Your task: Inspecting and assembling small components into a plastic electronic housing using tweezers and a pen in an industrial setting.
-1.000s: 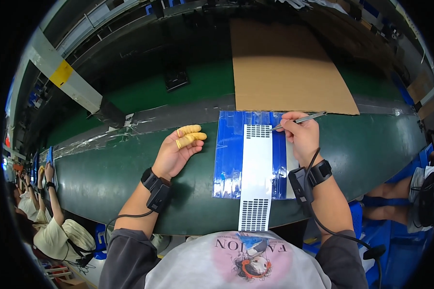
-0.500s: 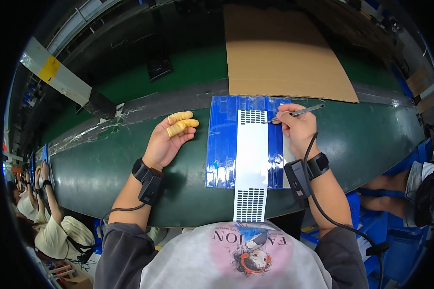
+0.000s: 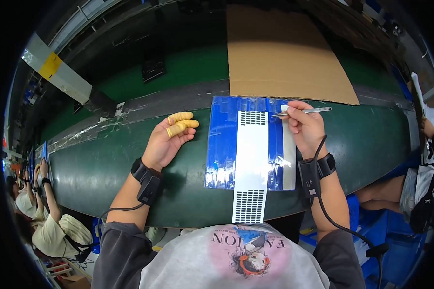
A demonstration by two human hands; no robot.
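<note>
My right hand pinches slim metal tweezers, their tips pointing left at the upper right edge of a white sheet. Rows of small black rectangular pieces fill that sheet's top and bottom ends, while its middle is bare. Beneath it lies a blue board wrapped in clear tape, with a pale strip along its right side. Left of the board, my left hand rests on the green table, holding nothing, fingers loosely bent and apart. Yellow finger cots cover two of its fingers.
A big cardboard sheet lies beyond the board. Behind the table's taped dark edge, a flat black object sits on a green surface. A white and yellow post stands left. Other people sit at far left and right.
My right hand has shifted a little right, drawing the tweezers' tips back from the white sheet. My left hand stays put. The black object beyond has slid slightly left.
</note>
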